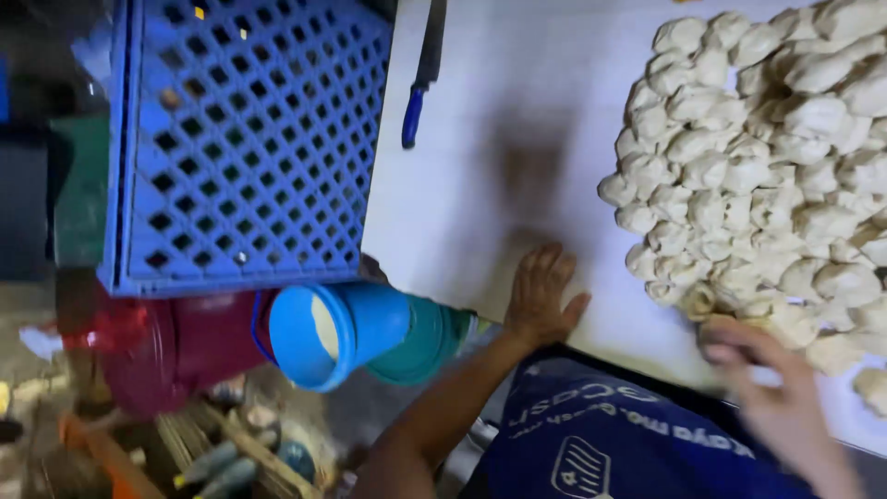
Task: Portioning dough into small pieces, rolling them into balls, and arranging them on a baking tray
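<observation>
Left hand: your left hand (540, 296) lies flat, fingers spread, on the white tabletop (490, 185).
Right hand: your right hand (771, 388), blurred, touches the pale lumpy dough-piece heap (767, 176); grip unclear.
Far left: blue plastic lattice crate (240, 139).

I see no screens or signs from here; a blue lattice crate (242, 139) stands at upper left, overhanging the white table's (490, 185) edge; below it a blue tub (333, 334) lies tipped on its side, nested in a teal one (427, 340); beside them, a dark red bin (180, 346).
</observation>
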